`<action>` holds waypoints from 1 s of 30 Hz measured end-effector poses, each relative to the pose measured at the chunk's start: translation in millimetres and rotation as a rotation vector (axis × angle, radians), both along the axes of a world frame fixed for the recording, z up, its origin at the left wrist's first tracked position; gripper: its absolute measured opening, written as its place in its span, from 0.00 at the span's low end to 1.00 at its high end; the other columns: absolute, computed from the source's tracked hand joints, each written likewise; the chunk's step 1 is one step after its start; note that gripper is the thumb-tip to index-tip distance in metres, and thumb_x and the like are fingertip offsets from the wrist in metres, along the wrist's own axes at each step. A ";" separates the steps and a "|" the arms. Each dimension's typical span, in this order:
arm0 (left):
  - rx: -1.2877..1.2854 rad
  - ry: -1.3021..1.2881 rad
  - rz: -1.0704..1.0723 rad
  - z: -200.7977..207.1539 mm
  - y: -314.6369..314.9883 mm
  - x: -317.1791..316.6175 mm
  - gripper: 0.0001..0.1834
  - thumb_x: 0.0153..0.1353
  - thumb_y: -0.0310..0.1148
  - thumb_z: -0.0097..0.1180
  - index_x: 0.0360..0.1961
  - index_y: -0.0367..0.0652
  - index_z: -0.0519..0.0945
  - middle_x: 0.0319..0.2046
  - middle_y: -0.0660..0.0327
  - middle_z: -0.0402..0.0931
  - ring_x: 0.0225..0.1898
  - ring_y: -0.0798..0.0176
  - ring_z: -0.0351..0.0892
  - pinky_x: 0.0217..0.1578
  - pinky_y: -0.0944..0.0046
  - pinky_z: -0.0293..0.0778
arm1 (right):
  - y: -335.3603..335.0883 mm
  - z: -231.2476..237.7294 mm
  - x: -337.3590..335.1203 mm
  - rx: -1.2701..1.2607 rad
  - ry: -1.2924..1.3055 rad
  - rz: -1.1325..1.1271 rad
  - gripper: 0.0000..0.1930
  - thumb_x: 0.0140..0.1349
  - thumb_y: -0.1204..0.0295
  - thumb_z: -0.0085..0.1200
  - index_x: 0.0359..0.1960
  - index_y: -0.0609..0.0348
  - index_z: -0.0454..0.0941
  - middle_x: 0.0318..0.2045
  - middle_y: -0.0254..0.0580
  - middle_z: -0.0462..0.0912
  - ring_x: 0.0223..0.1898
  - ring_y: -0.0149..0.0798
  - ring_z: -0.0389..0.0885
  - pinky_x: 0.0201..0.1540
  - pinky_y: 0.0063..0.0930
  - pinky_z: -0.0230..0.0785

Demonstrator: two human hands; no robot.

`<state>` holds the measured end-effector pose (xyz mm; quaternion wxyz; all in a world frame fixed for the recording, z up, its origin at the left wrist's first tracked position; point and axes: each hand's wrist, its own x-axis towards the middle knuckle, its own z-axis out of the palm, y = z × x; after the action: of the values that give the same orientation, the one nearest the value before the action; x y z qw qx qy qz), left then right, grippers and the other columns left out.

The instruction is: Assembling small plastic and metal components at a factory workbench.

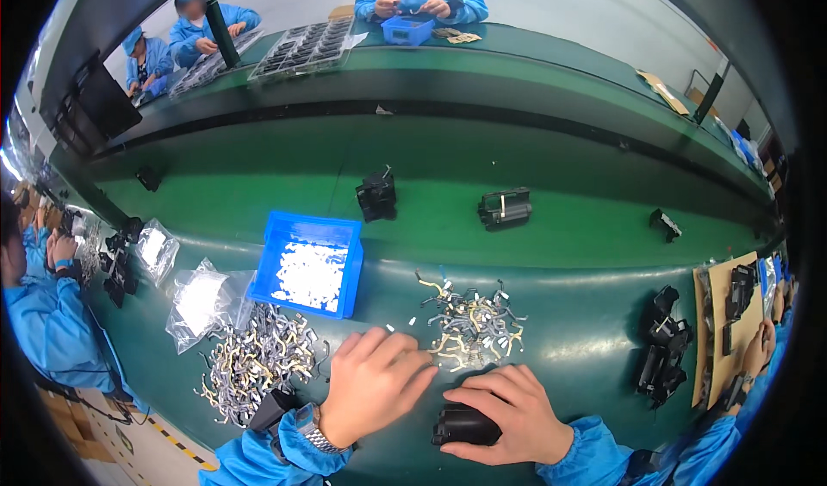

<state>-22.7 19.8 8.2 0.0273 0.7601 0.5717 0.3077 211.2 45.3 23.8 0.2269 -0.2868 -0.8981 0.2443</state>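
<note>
My right hand (517, 417) is wrapped over a black plastic housing (465, 425) on the green table in front of me. My left hand (376, 384), with a metal watch at its wrist, hovers low over the table just left of it. Its fingers are apart and loosely bent, and nothing shows between them. Two small white pieces (412, 320) lie just beyond its fingertips. Past both hands is a loose pile of short grey and yellow wires with white connectors (474, 322). A larger heap of similar wires (263, 357) spreads to the left of my left hand.
A blue bin (355, 266) of small white parts stands beyond the left heap, beside clear plastic bags (202, 301). Black housings (663, 348) are stacked at right near a cardboard sheet (719, 314); others (506, 208) sit on the green belt. Co-workers in blue work on both sides and opposite.
</note>
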 end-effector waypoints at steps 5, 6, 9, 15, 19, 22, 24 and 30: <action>0.007 -0.035 0.032 -0.5 0.6 2.3 0.06 0.53 0.27 0.73 0.32 0.47 0.89 0.32 0.66 0.83 0.31 0.57 0.79 0.34 0.57 0.74 | 4.2 -3.6 3.7 -0.027 0.067 0.007 0.32 0.44 0.48 0.80 0.50 0.49 0.87 0.46 0.33 0.84 0.42 0.41 0.80 0.47 0.34 0.70; 0.011 -0.031 0.026 1.1 0.6 1.0 0.06 0.53 0.27 0.73 0.32 0.47 0.89 0.32 0.66 0.83 0.31 0.57 0.79 0.34 0.57 0.74 | 4.7 -3.5 4.7 -0.022 0.070 0.001 0.32 0.44 0.48 0.80 0.50 0.49 0.87 0.46 0.33 0.84 0.42 0.41 0.80 0.47 0.34 0.70; 0.052 -0.386 0.109 8.1 -4.4 1.1 0.03 0.58 0.24 0.71 0.33 0.41 0.89 0.34 0.61 0.86 0.32 0.62 0.80 0.35 0.61 0.74 | 6.1 -5.1 8.6 -0.004 0.133 -0.084 0.28 0.48 0.50 0.79 0.48 0.50 0.87 0.42 0.32 0.85 0.40 0.41 0.81 0.47 0.34 0.70; -0.346 -0.900 -0.156 8.4 -21.3 24.9 0.04 0.64 0.25 0.70 0.39 0.38 0.89 0.36 0.58 0.87 0.36 0.65 0.83 0.36 0.66 0.77 | 3.7 -6.0 2.4 -0.132 0.302 -0.113 0.11 0.60 0.65 0.72 0.41 0.55 0.87 0.35 0.35 0.88 0.35 0.40 0.82 0.42 0.34 0.72; -0.317 -0.889 -0.159 3.6 -21.7 31.5 0.04 0.62 0.25 0.71 0.38 0.39 0.91 0.35 0.60 0.87 0.32 0.69 0.78 0.33 0.68 0.71 | 1.6 -4.1 1.7 -0.178 0.322 -0.116 0.07 0.61 0.70 0.70 0.36 0.58 0.85 0.34 0.36 0.88 0.33 0.40 0.82 0.40 0.34 0.73; -0.181 -0.781 -0.019 7.3 -21.0 36.1 0.07 0.57 0.26 0.74 0.38 0.42 0.90 0.35 0.63 0.87 0.32 0.61 0.83 0.34 0.64 0.76 | -0.5 -11.3 0.6 -0.221 0.385 -0.180 0.07 0.61 0.72 0.69 0.33 0.59 0.83 0.34 0.36 0.89 0.32 0.40 0.83 0.39 0.33 0.73; 0.089 -0.419 -0.094 4.6 -20.9 33.2 0.10 0.51 0.29 0.78 0.35 0.46 0.91 0.34 0.66 0.86 0.30 0.62 0.82 0.32 0.64 0.73 | -0.3 -12.6 1.1 -0.177 0.346 -0.225 0.06 0.62 0.73 0.67 0.31 0.58 0.81 0.34 0.36 0.89 0.32 0.40 0.83 0.39 0.33 0.71; 0.148 -0.253 -0.046 3.2 -19.6 35.0 0.13 0.45 0.36 0.82 0.33 0.50 0.92 0.31 0.74 0.85 0.26 0.69 0.77 0.28 0.66 0.61 | -1.7 -5.4 4.0 0.116 0.188 -0.215 0.05 0.57 0.73 0.68 0.34 0.52 0.85 0.34 0.30 0.86 0.31 0.38 0.79 0.38 0.34 0.65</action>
<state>12.3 0.1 11.4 0.0501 0.7281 0.5219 0.4415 215.2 43.5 18.5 0.3512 -0.3437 -0.8495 0.1923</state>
